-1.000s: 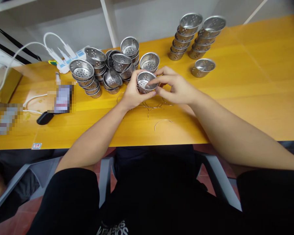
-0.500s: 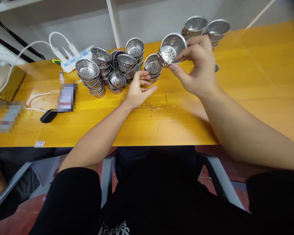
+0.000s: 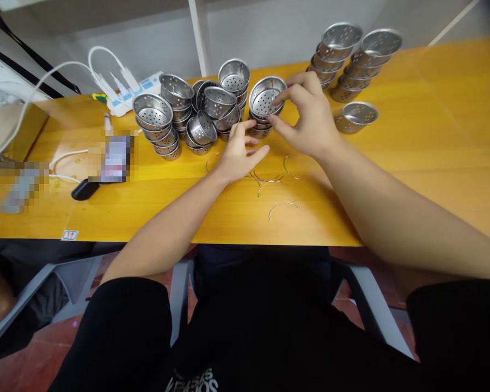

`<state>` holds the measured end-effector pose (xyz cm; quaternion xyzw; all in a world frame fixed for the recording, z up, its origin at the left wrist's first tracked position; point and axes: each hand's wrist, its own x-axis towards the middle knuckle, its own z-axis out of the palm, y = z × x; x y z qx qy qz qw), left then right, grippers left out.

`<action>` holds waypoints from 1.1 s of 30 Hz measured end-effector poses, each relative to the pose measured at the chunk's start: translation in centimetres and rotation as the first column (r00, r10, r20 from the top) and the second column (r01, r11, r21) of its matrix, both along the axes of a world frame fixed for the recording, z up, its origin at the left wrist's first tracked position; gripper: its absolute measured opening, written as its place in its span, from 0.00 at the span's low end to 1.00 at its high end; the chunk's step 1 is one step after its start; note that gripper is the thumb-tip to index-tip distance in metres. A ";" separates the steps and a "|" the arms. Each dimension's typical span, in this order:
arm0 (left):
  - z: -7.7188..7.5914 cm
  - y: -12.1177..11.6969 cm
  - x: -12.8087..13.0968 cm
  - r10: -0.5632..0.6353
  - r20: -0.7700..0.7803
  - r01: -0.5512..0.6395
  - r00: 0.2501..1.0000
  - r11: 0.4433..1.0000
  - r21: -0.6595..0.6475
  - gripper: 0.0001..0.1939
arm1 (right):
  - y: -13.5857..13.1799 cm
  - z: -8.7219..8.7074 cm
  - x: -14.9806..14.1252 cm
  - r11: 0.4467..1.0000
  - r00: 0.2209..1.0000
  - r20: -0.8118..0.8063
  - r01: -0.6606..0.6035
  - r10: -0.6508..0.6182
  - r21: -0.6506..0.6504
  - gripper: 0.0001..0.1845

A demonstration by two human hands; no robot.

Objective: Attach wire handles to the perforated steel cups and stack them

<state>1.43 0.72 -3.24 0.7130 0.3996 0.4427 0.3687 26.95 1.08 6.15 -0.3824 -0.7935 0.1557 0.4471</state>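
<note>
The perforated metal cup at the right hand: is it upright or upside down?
Upright: the perforated metal cup has its open mouth upward.

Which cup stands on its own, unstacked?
The perforated metal cup right of the right hand, in front of the two rightmost stacks; the others are all nested, stacked or heaped together.

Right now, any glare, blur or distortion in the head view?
Head view: table looks washed out toward the right; bright glints on the metal cup by the right hand; black shirt shows little detail; dark smudge in the top-right corner; pixelation around the phone; wide-angle-like stretch toward the edges.
</note>
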 end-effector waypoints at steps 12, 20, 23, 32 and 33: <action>-0.3 0.0 -0.1 -0.066 -0.014 0.065 0.998 0.996 -0.062 0.48 | 2.2 -2.2 -0.6 0.995 0.996 -0.068 -0.067 0.062 -0.078 0.40; -1.0 0.5 -0.3 -0.064 -0.041 0.064 0.997 0.998 -0.005 0.49 | 2.0 -1.8 -0.2 0.994 0.997 -0.071 -0.020 0.012 -0.104 0.42; -0.9 0.3 -0.4 -0.057 -0.054 0.058 0.997 0.998 0.014 0.47 | 2.1 -1.8 0.0 0.994 0.998 -0.043 -0.038 0.034 -0.107 0.42; 0.3 -0.6 -0.2 -0.017 -0.052 0.017 0.999 1.000 0.002 0.40 | 1.9 -1.7 0.4 0.998 0.998 0.064 -0.019 0.023 -0.064 0.39; 0.5 -0.8 -0.1 -0.010 -0.053 0.010 0.999 1.000 0.005 0.37 | 1.8 -1.8 0.3 0.998 0.997 0.071 -0.017 0.021 -0.053 0.40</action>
